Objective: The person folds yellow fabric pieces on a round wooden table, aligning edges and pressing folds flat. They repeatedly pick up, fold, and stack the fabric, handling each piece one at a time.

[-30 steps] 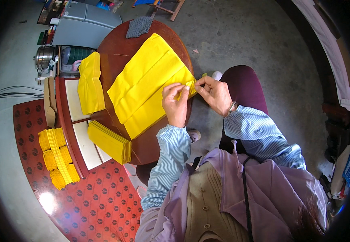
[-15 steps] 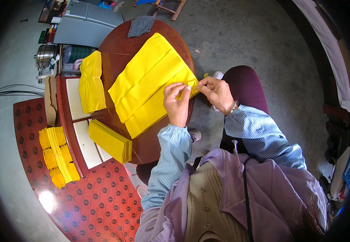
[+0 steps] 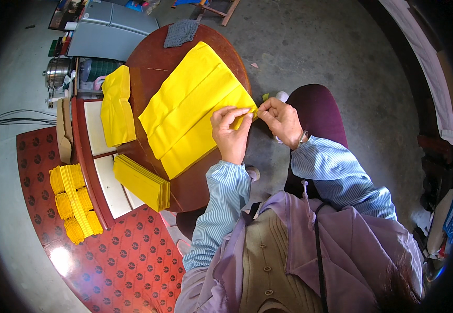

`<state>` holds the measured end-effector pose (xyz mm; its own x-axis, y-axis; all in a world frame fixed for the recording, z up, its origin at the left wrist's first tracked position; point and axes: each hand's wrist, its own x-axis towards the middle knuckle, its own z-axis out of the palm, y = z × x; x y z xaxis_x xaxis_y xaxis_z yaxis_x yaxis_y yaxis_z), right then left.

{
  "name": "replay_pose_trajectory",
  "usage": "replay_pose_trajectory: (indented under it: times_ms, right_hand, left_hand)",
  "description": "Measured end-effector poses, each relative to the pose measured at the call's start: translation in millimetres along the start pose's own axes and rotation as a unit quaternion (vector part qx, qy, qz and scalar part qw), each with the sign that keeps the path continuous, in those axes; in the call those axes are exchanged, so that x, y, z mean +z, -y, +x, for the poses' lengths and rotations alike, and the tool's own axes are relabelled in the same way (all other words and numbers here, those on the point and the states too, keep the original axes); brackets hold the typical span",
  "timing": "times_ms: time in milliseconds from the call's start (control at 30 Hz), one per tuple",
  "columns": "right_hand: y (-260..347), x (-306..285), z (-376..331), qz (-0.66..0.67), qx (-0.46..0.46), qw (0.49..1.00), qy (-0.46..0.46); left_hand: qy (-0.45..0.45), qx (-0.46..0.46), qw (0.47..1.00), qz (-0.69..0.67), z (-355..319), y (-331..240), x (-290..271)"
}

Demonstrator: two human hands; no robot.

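A large yellow sheet (image 3: 187, 107) with fold creases, cloth or paper, lies slantwise over the round brown table (image 3: 156, 68). At its right corner, near the table's edge, my left hand (image 3: 230, 133) pinches it between thumb and forefinger. My right hand (image 3: 284, 123), also closed in a pinch, grips the very tip of that same corner. The fingertips of both hands nearly meet there, and what is between them is partly hidden. To the left, a smaller yellow piece (image 3: 117, 109) hangs over the table's edge, and a stack of folded yellow sheets (image 3: 142, 182) sits closer to me.
Tied yellow bundles (image 3: 75, 203) rest on a red patterned board (image 3: 117, 261) at the lower left. A grey knitted cloth (image 3: 181, 33) lies at the table's far edge. Beyond it are a grey fridge (image 3: 111, 34) and a metal pot (image 3: 58, 72). A dark purple seat (image 3: 318, 112) stands at right.
My left fingertips have shifted slightly right along the sheet's corner, toward my right hand. Both hands keep their pinch, and the other yellow pieces lie as before.
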<state>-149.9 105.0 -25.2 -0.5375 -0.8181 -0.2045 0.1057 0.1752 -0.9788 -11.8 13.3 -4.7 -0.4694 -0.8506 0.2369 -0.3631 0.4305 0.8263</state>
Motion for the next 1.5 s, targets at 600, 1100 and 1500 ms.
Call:
replay_pose_trajectory:
  times_ms: [600,1100,1500]
  right_hand:
    - [-19,8,15,0.076,0.058,0.994,0.046]
    - [-30,-1,27,0.178,0.11,0.976,0.056]
    - [-26,-11,36,0.123,0.145,0.979,0.071]
  left_hand:
    - [0.004,0.037,0.999,0.011,-1,-2,-4]
    - [-0.092,0.074,0.993,0.009,4,16,11]
    - [-0.145,0.068,0.962,0.221,-48,28,-81]
